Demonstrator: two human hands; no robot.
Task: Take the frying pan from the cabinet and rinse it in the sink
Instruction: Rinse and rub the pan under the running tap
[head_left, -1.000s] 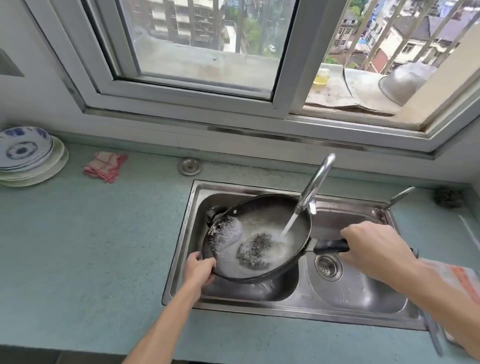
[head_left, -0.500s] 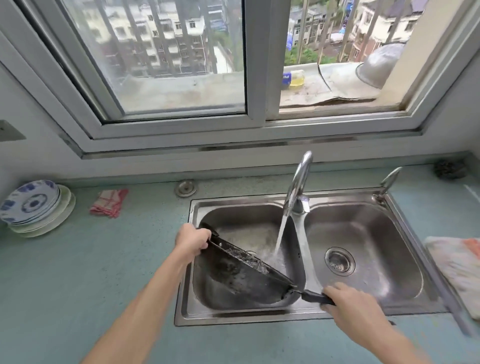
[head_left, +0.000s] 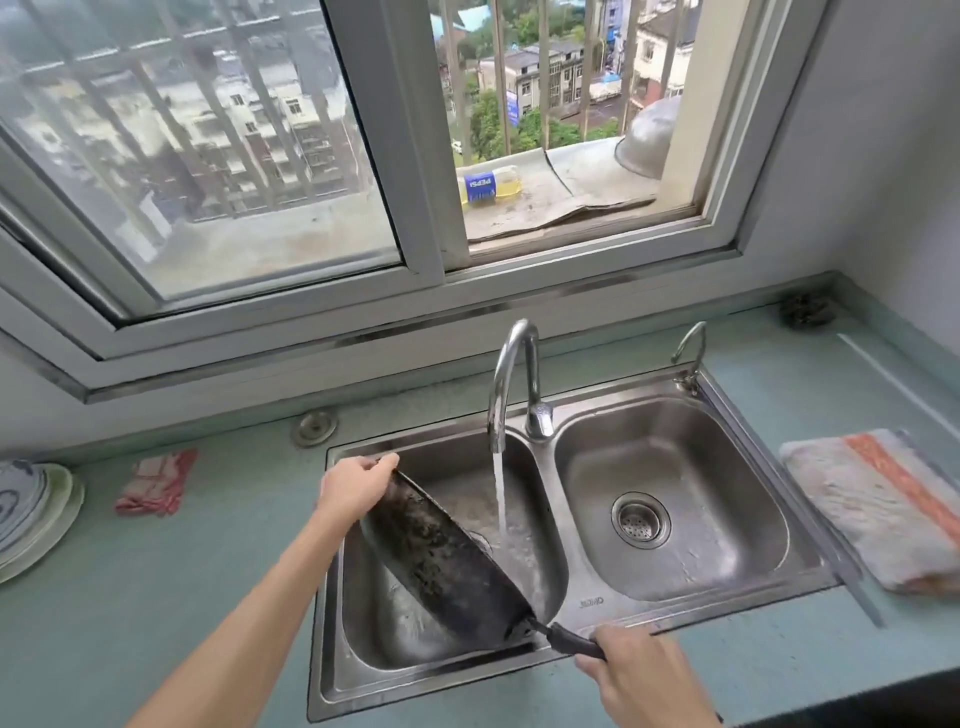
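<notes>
The black frying pan (head_left: 441, 564) is tipped steeply on its edge over the left basin of the steel double sink (head_left: 691, 605), its dark mottled underside facing me. My left hand (head_left: 356, 486) grips the far rim at the upper left. My right hand (head_left: 641, 675) holds the black handle at the sink's front edge. Water runs from the curved tap (head_left: 511, 384) into the left basin just right of the pan.
A striped cloth (head_left: 878, 509) lies right of the sink, and a red checked rag (head_left: 156, 483) and stacked plates (head_left: 31, 514) lie to the left. A small second tap (head_left: 688, 353) stands at the sink's back right corner. The window ledge holds a bottle (head_left: 488, 187).
The pan went from level under the tap, holding water, to tipped steeply on edge. My right hand drew the handle toward the sink's front edge and my left hand rose with the rim.
</notes>
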